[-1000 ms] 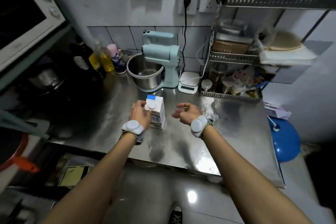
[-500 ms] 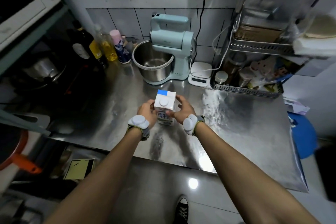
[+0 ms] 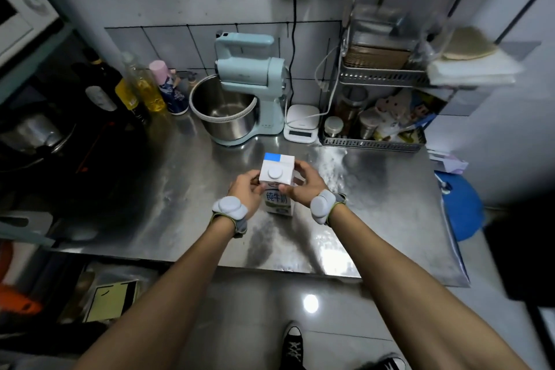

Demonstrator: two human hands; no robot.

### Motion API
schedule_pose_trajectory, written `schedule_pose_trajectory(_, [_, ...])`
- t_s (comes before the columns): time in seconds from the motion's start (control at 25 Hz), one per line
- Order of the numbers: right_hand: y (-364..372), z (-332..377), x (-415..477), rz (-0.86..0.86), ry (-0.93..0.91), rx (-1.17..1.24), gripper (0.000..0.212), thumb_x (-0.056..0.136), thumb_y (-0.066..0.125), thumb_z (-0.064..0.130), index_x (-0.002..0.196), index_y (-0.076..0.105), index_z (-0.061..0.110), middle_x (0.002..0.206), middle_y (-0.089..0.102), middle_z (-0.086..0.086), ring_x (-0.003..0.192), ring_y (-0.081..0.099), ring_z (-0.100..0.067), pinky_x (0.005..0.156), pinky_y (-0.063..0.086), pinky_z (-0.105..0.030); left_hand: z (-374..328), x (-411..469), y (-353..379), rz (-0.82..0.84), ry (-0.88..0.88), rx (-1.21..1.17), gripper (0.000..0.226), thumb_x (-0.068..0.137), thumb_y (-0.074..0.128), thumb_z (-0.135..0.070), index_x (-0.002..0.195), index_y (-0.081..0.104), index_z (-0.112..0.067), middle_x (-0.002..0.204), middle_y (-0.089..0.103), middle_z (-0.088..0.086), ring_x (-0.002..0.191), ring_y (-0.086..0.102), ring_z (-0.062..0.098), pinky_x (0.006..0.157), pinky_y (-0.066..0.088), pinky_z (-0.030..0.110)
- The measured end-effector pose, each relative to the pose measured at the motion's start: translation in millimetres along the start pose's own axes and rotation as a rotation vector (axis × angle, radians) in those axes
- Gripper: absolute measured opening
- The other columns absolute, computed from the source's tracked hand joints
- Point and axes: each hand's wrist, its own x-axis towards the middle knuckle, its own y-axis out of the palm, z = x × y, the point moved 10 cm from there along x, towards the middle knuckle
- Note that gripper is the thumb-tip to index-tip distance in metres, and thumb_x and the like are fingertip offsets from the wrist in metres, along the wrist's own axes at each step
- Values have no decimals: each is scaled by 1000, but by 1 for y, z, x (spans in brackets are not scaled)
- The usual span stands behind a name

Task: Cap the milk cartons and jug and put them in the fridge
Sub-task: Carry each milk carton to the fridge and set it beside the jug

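Note:
A white milk carton (image 3: 277, 177) with a blue corner and blue lettering stands upright on the steel counter (image 3: 186, 207). A round white cap (image 3: 274, 172) sits on its sloped top. My left hand (image 3: 247, 193) wraps the carton's left side. My right hand (image 3: 303, 185) grips its right side, thumb on the front edge. Both wrists carry grey round bands. No other carton or jug is in view, and no fridge shows.
A pale blue stand mixer (image 3: 249, 81) with a steel bowl stands behind the carton, a white scale (image 3: 301, 123) beside it. Bottles (image 3: 144, 84) line the back left. A wire rack (image 3: 378, 117) of jars fills the back right. A blue stool (image 3: 462, 207) sits right of the counter.
My right hand has come in from the right and closed on the carton's right side. The left hand has stayed on the carton. The view has shifted closer and slightly left.

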Motion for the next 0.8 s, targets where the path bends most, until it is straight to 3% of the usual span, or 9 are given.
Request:
schedule_pose_trajectory(0.08, [-32, 5, -16, -21, -5, 43, 68, 77, 76, -6, 138, 49, 8, 126, 59, -3, 116, 57, -16, 94, 52, -25, -22, -2, 23, 69, 45, 9, 33, 86, 69, -9, 118, 64, -18, 104, 74, 0, 94, 72, 15, 91, 57, 39])
schedule_pose_trajectory(0.24, [-110, 18, -57, -128, -21, 80, 64, 73, 81, 7, 130, 56, 19, 123, 66, -3, 117, 64, -26, 94, 56, -46, -92, -13, 81, 257, 178, 129, 57, 83, 74, -12, 133, 50, -20, 122, 64, -4, 111, 62, 13, 96, 49, 29])
schedule_pose_trajectory(0.4, [-189, 38, -104, -217, -61, 98, 57, 79, 79, 3, 129, 55, 17, 132, 63, -12, 120, 61, -28, 90, 57, -43, -162, -26, 147, 477, 284, -22, 85, 81, 73, -4, 149, 30, -31, 132, 58, -10, 120, 57, 12, 98, 50, 32])
schedule_pose_trajectory(0.52, [-253, 40, -149, -289, -42, 196, 59, 83, 75, 2, 136, 54, 16, 134, 62, -4, 117, 62, -28, 78, 59, -42, -225, -43, 194, 581, 397, -74, 83, 80, 75, -3, 146, 33, -29, 128, 59, -9, 118, 59, 13, 98, 52, 36])
schedule_pose_trajectory(0.64, [-311, 46, -189, -362, -81, 226, 53, 86, 72, 1, 134, 55, 14, 130, 64, -1, 107, 64, -23, 69, 60, -33, -285, -62, 237, 649, 459, -92, 72, 81, 74, 0, 142, 40, -19, 121, 61, -9, 104, 62, 3, 91, 56, 27])
schedule_pose_trajectory(0.8, [-402, 52, -255, -538, -121, 230, 49, 87, 71, 2, 131, 57, 17, 121, 67, 3, 105, 63, -21, 68, 59, -30, -367, -97, 310, 756, 624, -66, 72, 80, 75, -7, 142, 42, -26, 126, 64, -6, 111, 64, 12, 92, 56, 32])
